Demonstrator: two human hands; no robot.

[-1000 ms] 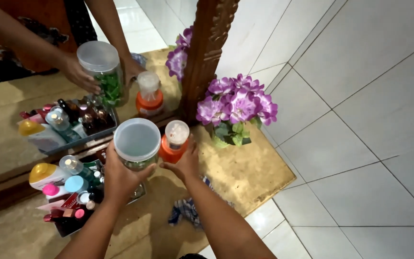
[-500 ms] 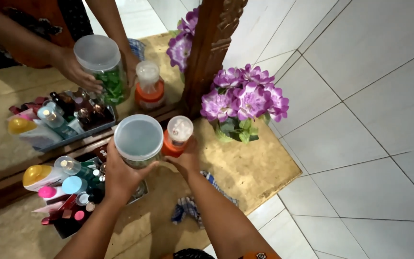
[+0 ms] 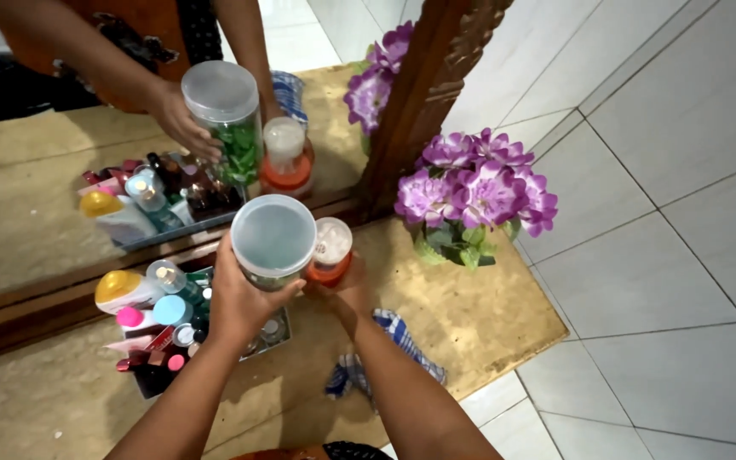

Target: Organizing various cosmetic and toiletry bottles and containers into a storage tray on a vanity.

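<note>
Left hand: the left hand (image 3: pixel 236 298) reaches forward from the lower left, forearm angled up, fingers wrapped around the side of a clear jar (image 3: pixel 273 241) and grasping it.
Right hand: the right hand (image 3: pixel 353 294) comes in from the lower right and closes on the lower part of an orange bottle (image 3: pixel 329 253), grasping it.
Jar: held above the table (image 3: pixel 453 307), long axis upright, grey lid facing the camera, green contents showing below the lid.
Bottle: upright, clear cap on top, just right of the jar and touching it.
Left of the jar: a tray of cosmetics (image 3: pixel 159 328).
Right: purple flowers (image 3: pixel 476 192) near the mirror (image 3: pixel 44 187).
Near the right forearm: a checked cloth (image 3: pixel 389 345) on the table.
</note>
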